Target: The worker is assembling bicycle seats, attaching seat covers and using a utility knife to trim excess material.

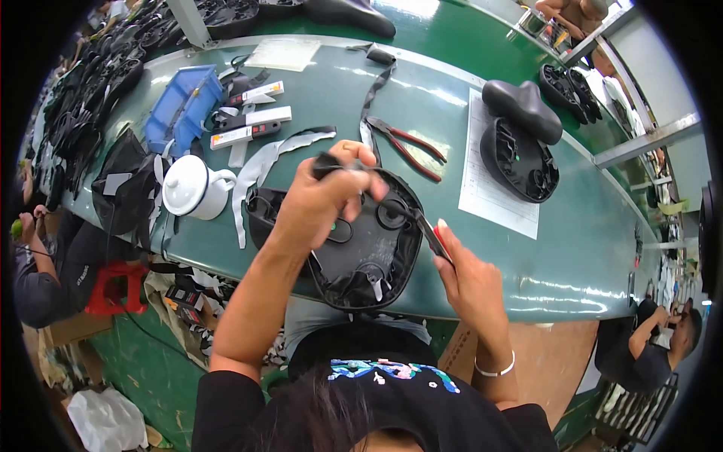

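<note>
An upturned black bicycle saddle point(354, 260) lies at the table's near edge, its hollow underside and gathered cover edge facing up. Above its far left part, my left hand point(331, 192) is closed on a dark strip of cover material point(328, 164), blurred a little by motion. The strip seems to run toward the saddle's far right rim. At that rim my right hand point(471, 279) grips a slim dark cutter point(434, 239) with a red part, its tip against the black edge. Whether the tip touches the strip is hard to see.
Red-handled pliers point(410, 149) lie beyond the saddle. Left of it stand a white lidded mug point(194, 187), a blue bin point(181, 109) and small white boxes point(252, 126). More saddles point(520, 151) rest on a paper sheet point(489, 203) to the right. Other people sit nearby.
</note>
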A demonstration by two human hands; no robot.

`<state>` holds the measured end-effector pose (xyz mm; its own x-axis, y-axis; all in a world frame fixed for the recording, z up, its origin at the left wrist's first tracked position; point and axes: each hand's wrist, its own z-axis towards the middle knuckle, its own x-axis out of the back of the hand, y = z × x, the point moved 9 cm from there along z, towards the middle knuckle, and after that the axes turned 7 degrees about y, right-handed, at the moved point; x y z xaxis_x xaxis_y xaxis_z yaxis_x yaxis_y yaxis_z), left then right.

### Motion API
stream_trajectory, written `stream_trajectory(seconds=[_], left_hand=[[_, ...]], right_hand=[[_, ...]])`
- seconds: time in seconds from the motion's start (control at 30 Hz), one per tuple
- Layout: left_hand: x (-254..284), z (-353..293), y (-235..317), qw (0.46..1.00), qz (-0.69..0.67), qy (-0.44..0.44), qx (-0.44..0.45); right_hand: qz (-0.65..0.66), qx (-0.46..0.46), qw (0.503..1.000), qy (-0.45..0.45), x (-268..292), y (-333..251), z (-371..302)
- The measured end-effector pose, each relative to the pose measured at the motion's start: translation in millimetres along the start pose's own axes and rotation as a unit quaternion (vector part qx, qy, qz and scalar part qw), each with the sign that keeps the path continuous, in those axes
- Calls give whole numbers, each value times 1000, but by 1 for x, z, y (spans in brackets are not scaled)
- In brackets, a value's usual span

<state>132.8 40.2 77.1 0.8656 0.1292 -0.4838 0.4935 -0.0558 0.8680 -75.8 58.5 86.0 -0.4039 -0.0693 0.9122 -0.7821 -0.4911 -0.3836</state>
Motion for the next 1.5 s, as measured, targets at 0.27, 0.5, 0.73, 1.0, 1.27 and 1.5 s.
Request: stream_trajectory(seconds=[0.27,0.5,0.73,1.0,1.27,1.5], left_hand=[[-35,17,33,634,609,35,-476],[43,35,11,966,171,187,-59],[14,-49,-5,989,118,61,-60],[81,-65,158,889,-302,-86,-334],[-31,16,-2,660,672,-219,-255],[-35,50,-10,987,113,-100,-54]], right_hand=[[-154,41,987,-1,-21,-23,13],[-158,50,985,-54,-8,-18,24],[-119,334,932,-73,-2,-41,86],[-211,122,956,-163,13,2,-1],[-173,104,968,-147,20,2,19],[-190,152,961,-134,7,-9,10]])
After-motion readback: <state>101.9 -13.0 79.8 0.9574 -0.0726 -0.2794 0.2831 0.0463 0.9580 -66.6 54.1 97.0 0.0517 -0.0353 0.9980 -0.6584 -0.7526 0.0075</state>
